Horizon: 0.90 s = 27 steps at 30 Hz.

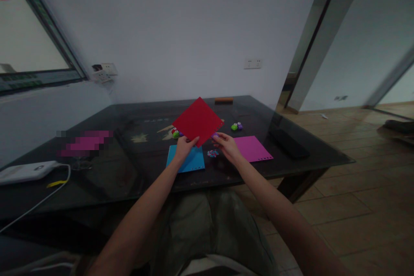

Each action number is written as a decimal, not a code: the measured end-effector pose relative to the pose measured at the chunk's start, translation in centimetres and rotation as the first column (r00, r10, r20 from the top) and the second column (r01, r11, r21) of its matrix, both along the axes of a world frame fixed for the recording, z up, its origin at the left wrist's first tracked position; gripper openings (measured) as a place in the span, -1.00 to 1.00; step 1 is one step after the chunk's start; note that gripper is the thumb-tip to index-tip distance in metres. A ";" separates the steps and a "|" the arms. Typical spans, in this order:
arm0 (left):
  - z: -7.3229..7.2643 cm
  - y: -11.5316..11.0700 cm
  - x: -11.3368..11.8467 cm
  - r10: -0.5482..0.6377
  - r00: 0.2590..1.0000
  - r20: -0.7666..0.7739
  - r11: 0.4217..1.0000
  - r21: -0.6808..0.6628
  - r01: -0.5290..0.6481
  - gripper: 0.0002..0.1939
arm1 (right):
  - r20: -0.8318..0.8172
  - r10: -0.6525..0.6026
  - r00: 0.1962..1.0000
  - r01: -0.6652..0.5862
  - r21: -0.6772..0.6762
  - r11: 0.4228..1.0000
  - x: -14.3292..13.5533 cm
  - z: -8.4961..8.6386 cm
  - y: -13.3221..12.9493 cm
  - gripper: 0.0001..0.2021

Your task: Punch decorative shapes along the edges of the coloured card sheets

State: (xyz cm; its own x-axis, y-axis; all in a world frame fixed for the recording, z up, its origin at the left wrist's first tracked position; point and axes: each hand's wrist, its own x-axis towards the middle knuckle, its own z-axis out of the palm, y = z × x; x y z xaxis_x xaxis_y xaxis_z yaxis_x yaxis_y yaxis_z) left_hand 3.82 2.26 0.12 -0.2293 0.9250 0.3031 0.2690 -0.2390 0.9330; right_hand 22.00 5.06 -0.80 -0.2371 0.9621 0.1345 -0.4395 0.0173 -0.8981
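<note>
Lap: our olive-green cloth trousers [207, 220], below the dark glossy table [148, 155].
Left grip: our left hand [185, 146] pinches a red paper square [199, 120] near its lower corner, probably to steady it above the blue paper sheet [192, 161].
Right grip: our right hand [227, 144] pinches a small purple piece [215, 136] beside it.
Front edge: near the blue sheet.
Room: a narrow gap toward the pink paper sheet [252, 148], a multicoloured cluster [212, 153] in it.

red sheet [198, 120], blue sheet [193, 161], pink sheet [254, 149], black tabletop [123, 177]
</note>
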 end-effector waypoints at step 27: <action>0.5 -0.6 0.8 -0.036 0.987 -0.155 0.999 -0.028 0.032 -0.89 | -0.008 -0.048 0.999 0.048 0.012 0.999 0.0 -0.1 0.2 -0.62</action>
State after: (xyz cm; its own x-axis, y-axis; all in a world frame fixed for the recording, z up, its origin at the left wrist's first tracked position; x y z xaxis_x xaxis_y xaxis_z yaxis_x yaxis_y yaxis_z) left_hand 4.60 1.65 0.66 -0.1496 0.9393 0.3088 0.4031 -0.2272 0.8865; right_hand 21.97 5.27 -0.94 -0.1895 0.9706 0.1481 -0.4452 0.0495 -0.8941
